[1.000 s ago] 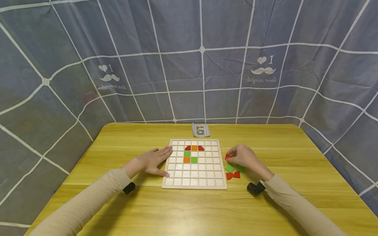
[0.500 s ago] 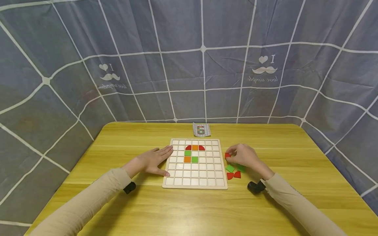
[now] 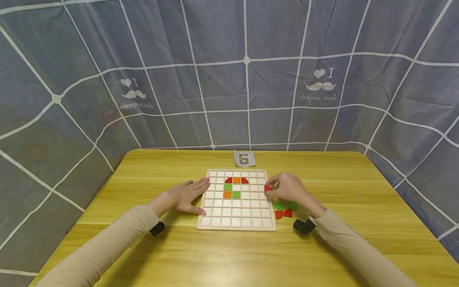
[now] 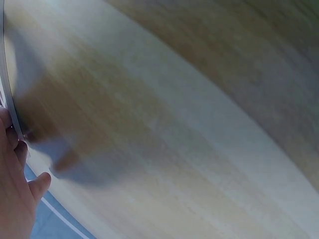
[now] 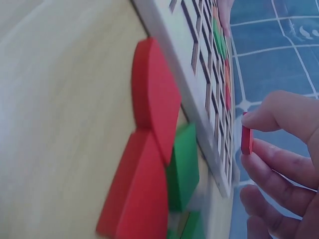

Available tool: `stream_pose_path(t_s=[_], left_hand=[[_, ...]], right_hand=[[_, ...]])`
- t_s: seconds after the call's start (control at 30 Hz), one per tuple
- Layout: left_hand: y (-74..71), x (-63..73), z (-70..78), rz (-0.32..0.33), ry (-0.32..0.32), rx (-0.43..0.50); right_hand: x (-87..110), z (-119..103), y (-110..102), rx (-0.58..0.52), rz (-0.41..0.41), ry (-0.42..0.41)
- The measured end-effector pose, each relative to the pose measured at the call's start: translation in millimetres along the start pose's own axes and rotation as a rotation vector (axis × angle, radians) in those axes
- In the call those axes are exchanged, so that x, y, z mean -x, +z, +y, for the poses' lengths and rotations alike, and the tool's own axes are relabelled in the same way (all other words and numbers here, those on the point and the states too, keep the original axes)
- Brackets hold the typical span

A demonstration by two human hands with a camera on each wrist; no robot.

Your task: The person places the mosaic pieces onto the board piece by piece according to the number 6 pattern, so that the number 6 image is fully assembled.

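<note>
A light wooden grid board [image 3: 236, 228] lies on the table, with red, orange and green tiles set in its upper middle cells. My left hand [image 3: 184, 196] rests at the board's left edge, fingers extended and thumb spread; in the left wrist view the hand [image 4: 17, 184] shows at the lower left. With thumb and fingertips my right hand [image 3: 289, 187] pinches a small red tile [image 3: 267, 188] over the board's right edge. The right wrist view shows that thin red tile [image 5: 246, 134] edge-on between thumb and fingers.
Right of the board lie loose red tiles [image 3: 279, 215] and green tiles [image 3: 278, 205]. A printed pattern card [image 3: 244, 158] sits behind the board. A grey checked curtain [image 3: 222, 79] stands along the table's back. Dark wrist devices [image 3: 304, 226] hang under both wrists.
My right hand has moved left with the red tile, from beside the loose tiles to the board's right edge. My left hand stays in place.
</note>
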State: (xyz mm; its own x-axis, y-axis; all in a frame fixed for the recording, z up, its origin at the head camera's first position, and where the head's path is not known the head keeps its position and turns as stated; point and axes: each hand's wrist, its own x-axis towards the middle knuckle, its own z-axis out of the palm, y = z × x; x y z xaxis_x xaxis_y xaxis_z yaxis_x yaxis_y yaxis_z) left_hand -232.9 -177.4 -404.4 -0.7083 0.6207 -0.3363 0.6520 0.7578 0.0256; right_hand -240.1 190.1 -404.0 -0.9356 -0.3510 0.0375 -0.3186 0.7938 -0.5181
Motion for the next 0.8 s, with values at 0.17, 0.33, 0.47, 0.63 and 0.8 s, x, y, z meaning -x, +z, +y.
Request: stream_pose_path(t_s=[0.17, 0.33, 0.47, 0.63, 0.8], left_hand=[[-0.1, -0.1, 0.5, -0.005, -0.004, 0.003], [1.0, -0.4, 0.0, 0.0, -0.008, 0.006], [1.6, -0.6, -0.2, 0.004, -0.007, 0.001], [1.2, -0.6, -0.2, 0.007, -0.003, -0.002], [1.0, -0.6, 0.0, 0.007, -0.002, -0.003]], right_hand=[[-2.5, -9, 5, -0.014, -0.012, -0.027], [-7.1, -17, 12, 0.001, -0.01, -0.076], [-10.8, -23, 17, 0.01, -0.018, -0.089], [-14.4, -29, 21, 0.028, -0.019, -0.107], [-16.6, -35, 24, 0.015, -0.034, -0.12]])
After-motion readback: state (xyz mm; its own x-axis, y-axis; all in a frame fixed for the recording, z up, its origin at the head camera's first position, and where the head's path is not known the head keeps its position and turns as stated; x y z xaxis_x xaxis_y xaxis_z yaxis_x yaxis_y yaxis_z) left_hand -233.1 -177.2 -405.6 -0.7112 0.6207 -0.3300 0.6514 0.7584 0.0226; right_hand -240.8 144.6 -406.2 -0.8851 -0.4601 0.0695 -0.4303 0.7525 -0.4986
